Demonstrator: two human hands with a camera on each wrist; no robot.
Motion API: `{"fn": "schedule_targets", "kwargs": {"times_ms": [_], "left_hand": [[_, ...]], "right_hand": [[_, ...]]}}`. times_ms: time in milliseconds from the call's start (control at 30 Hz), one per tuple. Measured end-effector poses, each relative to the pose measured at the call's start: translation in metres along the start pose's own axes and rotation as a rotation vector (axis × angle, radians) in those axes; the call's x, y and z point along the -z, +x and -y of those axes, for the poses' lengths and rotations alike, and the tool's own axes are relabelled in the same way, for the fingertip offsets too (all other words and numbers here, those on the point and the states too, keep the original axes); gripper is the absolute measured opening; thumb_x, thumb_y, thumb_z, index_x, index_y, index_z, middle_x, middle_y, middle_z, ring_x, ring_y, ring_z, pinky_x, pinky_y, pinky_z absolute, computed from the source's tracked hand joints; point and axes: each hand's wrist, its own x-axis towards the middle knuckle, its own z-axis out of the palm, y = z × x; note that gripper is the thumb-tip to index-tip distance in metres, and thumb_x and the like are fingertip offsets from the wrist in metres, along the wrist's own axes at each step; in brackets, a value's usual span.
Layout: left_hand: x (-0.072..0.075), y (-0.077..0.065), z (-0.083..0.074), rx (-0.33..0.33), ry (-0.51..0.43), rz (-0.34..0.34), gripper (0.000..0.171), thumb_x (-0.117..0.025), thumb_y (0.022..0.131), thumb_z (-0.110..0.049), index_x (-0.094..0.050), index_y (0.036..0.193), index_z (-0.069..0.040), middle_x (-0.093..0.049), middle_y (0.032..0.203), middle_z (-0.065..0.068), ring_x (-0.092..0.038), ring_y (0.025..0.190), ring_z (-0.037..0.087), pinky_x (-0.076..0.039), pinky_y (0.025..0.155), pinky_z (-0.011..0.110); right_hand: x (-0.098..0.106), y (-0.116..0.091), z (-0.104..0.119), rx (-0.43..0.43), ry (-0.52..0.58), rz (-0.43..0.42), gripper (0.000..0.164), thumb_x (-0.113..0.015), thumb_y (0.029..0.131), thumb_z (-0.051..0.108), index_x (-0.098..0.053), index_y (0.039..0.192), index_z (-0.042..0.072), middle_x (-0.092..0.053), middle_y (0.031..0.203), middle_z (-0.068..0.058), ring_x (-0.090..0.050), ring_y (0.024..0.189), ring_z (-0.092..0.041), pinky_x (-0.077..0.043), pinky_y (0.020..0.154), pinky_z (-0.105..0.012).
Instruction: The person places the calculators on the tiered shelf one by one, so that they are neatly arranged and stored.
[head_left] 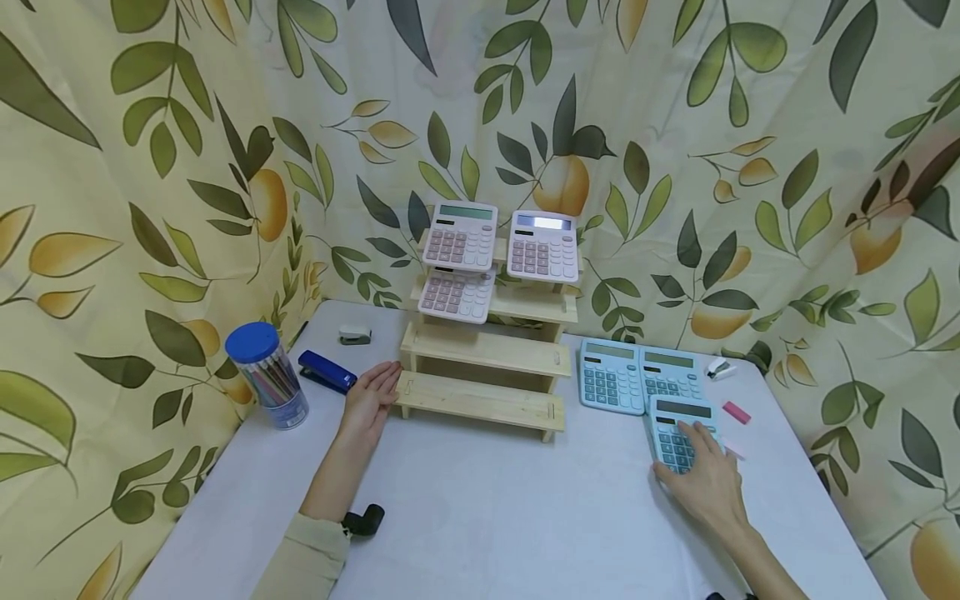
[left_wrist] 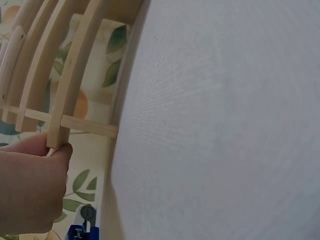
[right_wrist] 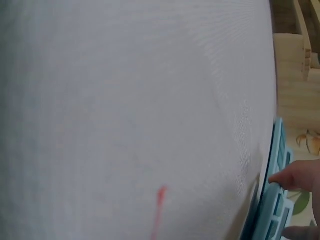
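A leafy curtain (head_left: 637, 100) hangs behind the white-covered table (head_left: 510, 517), where I see a stepped wooden rack (head_left: 483, 400). The person's left hand (head_left: 372, 400) pinches the left end of its lowest shelf. The right hand (head_left: 708, 483), thumb set apart from the fingers, grips the nearest blue calculator (head_left: 669, 446), right of the rack and in front of two other blue calculators (head_left: 611, 375). A blue-lidded jar (head_left: 266, 375) stands over on the left. Three pale pink calculators (head_left: 459, 237) sit on the upper shelves. A blue stapler (head_left: 327, 372) lies near the left hand, a small pink block (head_left: 737, 412) near the right.
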Motion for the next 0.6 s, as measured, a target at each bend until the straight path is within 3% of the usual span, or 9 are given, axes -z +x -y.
{"fn": "schedule_targets", "kwargs": {"times_ms": [133,367,600], "left_hand": [[0.0005,0.0014,0.0011,0.0,-0.002,0.0,0.075,-0.035,0.088,0.032,-0.026,0.159,0.009,-0.033,0.164,0.026,-0.034,0.153,0.031,-0.032,0.124,0.034],[0.0008,0.0005,0.0018,0.008,-0.009,-0.006,0.076,-0.035,0.088,0.032,-0.025,0.159,0.009,-0.033,0.164,0.026,-0.033,0.153,0.031,-0.032,0.124,0.034],[0.0002,0.0001,0.0006,-0.003,-0.011,-0.007,0.075,-0.035,0.087,0.032,-0.027,0.158,0.009,-0.033,0.164,0.027,-0.033,0.153,0.032,-0.032,0.124,0.033]], "right_hand": [[-0.0001,-0.0007,0.0009,0.001,-0.002,-0.001,0.085,-0.081,0.084,0.031,-0.043,0.152,-0.002,-0.028,0.158,-0.04,-0.028,0.137,-0.071,-0.018,0.103,-0.092],[0.0003,-0.0016,0.003,0.028,-0.012,-0.031,0.079,-0.081,0.083,0.028,-0.048,0.15,0.002,-0.031,0.158,-0.036,-0.024,0.126,-0.085,-0.025,0.093,-0.095],[0.0046,-0.0023,0.0077,0.096,0.019,-0.117,0.074,-0.081,0.082,0.024,-0.053,0.147,0.002,-0.037,0.156,-0.035,-0.04,0.111,-0.078,-0.037,0.08,-0.083]]}}
